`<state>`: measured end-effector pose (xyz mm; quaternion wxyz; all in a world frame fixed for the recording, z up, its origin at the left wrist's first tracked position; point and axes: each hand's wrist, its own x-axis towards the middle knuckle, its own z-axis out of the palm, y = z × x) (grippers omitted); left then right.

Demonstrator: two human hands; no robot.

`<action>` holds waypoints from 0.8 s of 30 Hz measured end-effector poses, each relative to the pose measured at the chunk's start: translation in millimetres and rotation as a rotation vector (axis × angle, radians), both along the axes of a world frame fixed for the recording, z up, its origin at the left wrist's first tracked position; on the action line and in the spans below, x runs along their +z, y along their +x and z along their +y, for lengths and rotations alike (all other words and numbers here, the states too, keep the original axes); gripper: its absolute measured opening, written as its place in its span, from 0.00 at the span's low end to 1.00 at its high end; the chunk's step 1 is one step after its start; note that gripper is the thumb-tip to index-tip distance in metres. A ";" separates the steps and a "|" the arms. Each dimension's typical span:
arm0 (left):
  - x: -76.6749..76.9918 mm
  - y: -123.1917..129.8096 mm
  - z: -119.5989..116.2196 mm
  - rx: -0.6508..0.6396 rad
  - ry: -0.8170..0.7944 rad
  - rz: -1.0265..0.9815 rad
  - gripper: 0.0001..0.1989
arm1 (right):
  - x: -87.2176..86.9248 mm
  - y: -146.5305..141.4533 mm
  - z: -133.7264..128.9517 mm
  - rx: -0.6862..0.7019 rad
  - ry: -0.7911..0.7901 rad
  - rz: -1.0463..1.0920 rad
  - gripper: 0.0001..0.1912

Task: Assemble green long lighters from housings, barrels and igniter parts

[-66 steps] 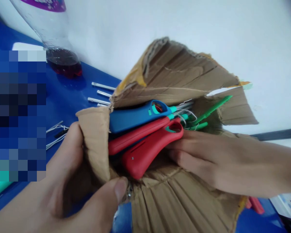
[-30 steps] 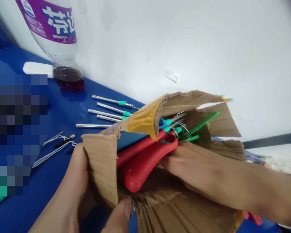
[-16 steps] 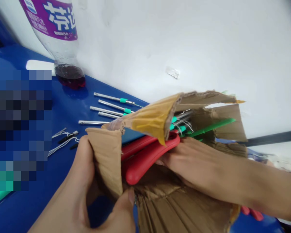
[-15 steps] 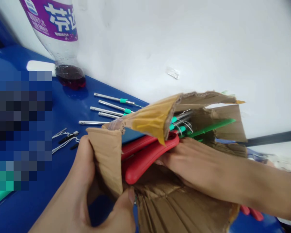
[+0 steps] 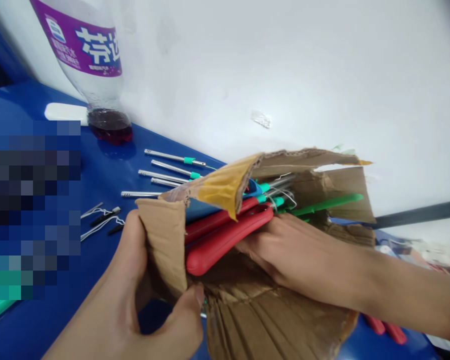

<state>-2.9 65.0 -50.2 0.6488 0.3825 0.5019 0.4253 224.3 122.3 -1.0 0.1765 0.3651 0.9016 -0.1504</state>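
A torn, open cardboard box (image 5: pixel 165 240) with yellow tape lies across the middle of the view. My left hand (image 5: pixel 135 280) grips its near left flap, thumb below and fingers behind the cardboard. My right hand (image 5: pixel 273 245) reaches into the box from the right, its fingers around the back of a red-handled tool (image 5: pixel 225 245); the fingertips are hidden. Inside the box, past the red handles, are metal rods with green bands (image 5: pixel 275 200), a blue item and a green strip (image 5: pixel 326 204).
Silver rods (image 5: pixel 165 174) lie on the blue table (image 5: pixel 108 170) behind the box. A purple-labelled bottle (image 5: pixel 108 122) stands at back left beside a white object (image 5: pixel 65 114). Black-tipped wires (image 5: pixel 105 217) lie left. More red handles (image 5: pixel 386 330) show at lower right.
The red-handled tool has shifted slightly left and up within the box, with my right hand beside it. More of the blue item shows. The view has tilted slightly.
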 end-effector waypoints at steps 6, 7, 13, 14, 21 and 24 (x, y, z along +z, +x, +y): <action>4.7 9.0 0.2 0.043 -0.003 -0.003 0.51 | -2.8 1.0 -0.9 -0.027 0.011 -0.097 0.07; 4.3 9.4 0.4 0.045 -0.003 -0.007 0.51 | -3.2 1.9 -1.3 -0.028 0.002 -0.096 0.08; -2.4 9.1 -0.7 0.095 -0.056 0.051 0.54 | -11.1 15.2 -4.2 0.032 0.024 -0.022 0.06; -3.1 9.6 -1.3 0.096 -0.057 0.056 0.54 | -12.9 17.6 -5.0 0.049 0.038 -0.005 0.07; 1.1 13.3 -2.0 0.096 -0.028 0.094 0.45 | -21.5 22.5 -7.8 0.114 0.148 0.016 0.08; 4.4 13.2 0.1 0.057 0.010 0.066 0.38 | -21.9 21.2 -6.3 0.135 0.168 -0.016 0.08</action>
